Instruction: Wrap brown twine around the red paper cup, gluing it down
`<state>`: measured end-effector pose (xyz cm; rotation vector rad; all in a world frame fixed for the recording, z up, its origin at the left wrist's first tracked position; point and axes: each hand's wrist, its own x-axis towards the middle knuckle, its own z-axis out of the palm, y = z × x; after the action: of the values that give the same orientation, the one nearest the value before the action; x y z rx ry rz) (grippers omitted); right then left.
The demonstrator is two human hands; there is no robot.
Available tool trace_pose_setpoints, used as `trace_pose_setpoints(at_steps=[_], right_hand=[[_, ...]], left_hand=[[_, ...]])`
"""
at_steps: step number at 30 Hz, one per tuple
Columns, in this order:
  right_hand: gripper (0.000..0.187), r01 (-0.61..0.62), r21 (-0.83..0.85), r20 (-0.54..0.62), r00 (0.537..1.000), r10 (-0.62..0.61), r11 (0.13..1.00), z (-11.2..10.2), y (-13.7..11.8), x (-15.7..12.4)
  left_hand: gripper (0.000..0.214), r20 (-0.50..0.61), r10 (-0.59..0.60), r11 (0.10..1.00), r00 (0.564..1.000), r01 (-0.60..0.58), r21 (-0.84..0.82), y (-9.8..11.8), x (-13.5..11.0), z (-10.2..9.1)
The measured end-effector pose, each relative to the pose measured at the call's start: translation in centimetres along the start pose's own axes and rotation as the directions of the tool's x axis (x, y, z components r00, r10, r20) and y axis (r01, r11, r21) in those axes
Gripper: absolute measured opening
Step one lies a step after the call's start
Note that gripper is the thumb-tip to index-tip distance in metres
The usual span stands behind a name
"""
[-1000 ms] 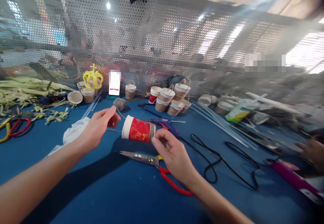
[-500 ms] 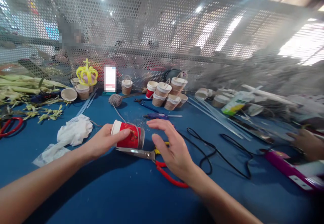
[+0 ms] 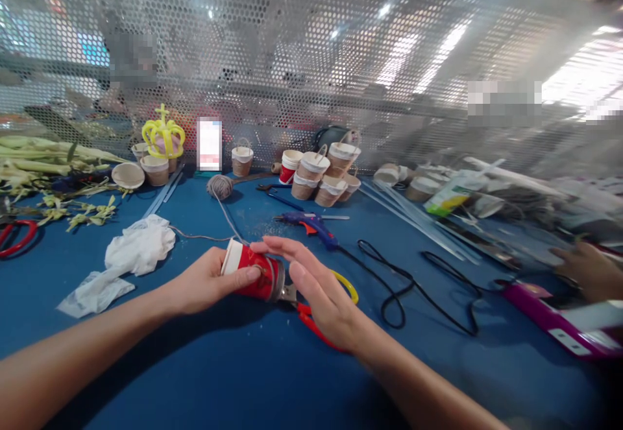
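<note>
My left hand point(image 3: 204, 279) is closed round a red paper cup point(image 3: 259, 288) that lies tilted on its side, its white rim toward the left. Grey yarn is wound about the cup's base end, and a strand runs back to a yarn ball point(image 3: 220, 186). My right hand point(image 3: 325, 292) is open, fingers stretched out, with its fingertips at the cup's upper side; whether they press on the yarn I cannot tell. Beneath the right hand lie scissors point(image 3: 348, 286) with red and yellow handles, their blades mostly hidden by the cup.
A blue glue gun point(image 3: 311, 226) lies beyond my right hand, its black cord trailing right to a purple power strip point(image 3: 545, 320). Wrapped cups point(image 3: 311, 165) stand at the back. White cloth point(image 3: 141, 245) lies left. Another person's hand point(image 3: 588, 271) is at far right.
My right hand has moved left to the cup, its fingertips now over it. The cup has shifted slightly right and tilted, covering more of the scissor blades.
</note>
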<state>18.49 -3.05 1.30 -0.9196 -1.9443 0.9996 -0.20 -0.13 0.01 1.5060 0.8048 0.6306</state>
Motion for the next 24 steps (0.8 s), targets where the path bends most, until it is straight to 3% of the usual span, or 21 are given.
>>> trace_pose_setpoints(at_steps=[4,9,12,16,20,24], right_hand=[[0.034,0.021,0.069,0.024,0.999,-0.023,0.997,-0.1,-0.2,0.1],[0.033,-0.05,-0.019,-0.151,0.987,0.046,0.999,-0.4,0.4,0.5],[0.032,-0.072,0.044,-0.071,0.995,0.075,0.996,-0.2,0.6,0.6],[0.032,0.006,0.055,0.013,1.0,-0.006,0.998,0.3,0.2,0.5],[0.035,0.089,-0.046,0.081,0.993,-0.085,0.995,0.5,-0.7,0.3],[0.037,0.158,-0.166,0.096,0.985,-0.144,0.973,0.7,-1.4,0.0]], left_hand=[[0.031,-0.006,0.001,1.0,1.0,-0.001,0.008,-0.1,-0.1,0.2],[0.031,-0.017,0.005,0.999,1.0,-0.005,-0.036,0.1,-0.2,0.5],[0.029,-0.015,0.018,1.0,1.0,-0.019,-0.024,0.1,-0.3,0.6],[0.029,0.037,0.044,0.998,0.998,-0.045,0.034,0.0,-0.4,0.6],[0.028,0.054,0.046,0.999,0.997,-0.046,-0.002,0.0,-0.4,0.7],[0.03,-0.041,0.015,1.0,0.999,-0.015,0.007,-0.2,-0.4,1.0]])
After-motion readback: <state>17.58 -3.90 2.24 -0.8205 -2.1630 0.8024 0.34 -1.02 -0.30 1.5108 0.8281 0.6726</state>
